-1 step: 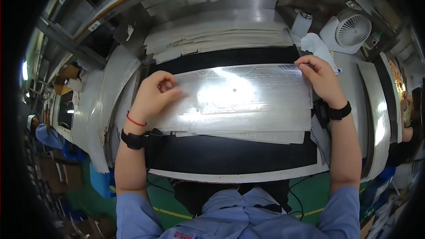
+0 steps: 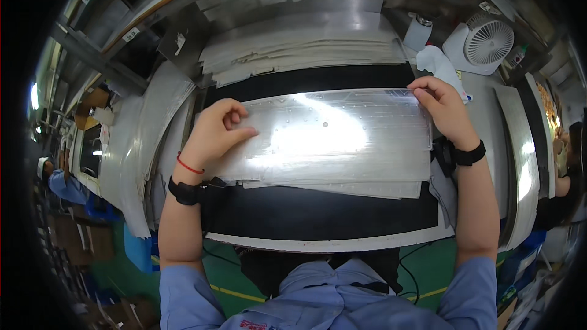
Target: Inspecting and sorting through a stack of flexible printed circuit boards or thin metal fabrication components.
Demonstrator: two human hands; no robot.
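A thin, shiny, see-through plastic sheet (image 2: 342, 110) with fine lines and small dots lies over other pale sheets (image 2: 391, 190) on a black work mat (image 2: 318, 217). Its far right corner is pinched between the thumb and fingers of my right hand (image 2: 441, 105). My left hand (image 2: 217, 127) is over the sheet's left end, thumb stretched out and apart from the curled fingers, with nothing visible between them. Bright glare hides part of the sheet's middle.
Behind the mat lies a stack of pale sheets (image 2: 306, 52). A white fan (image 2: 488, 43), a bottle (image 2: 417, 32) and a white cloth (image 2: 437, 64) are at the far right. More sheets stand at left (image 2: 137, 140) and right (image 2: 520, 159). Other people work at both sides.
My left hand has shifted slightly right, its thumb straighter and farther from the fingers. The glare on the sheet has spread. My right hand stays at the corner.
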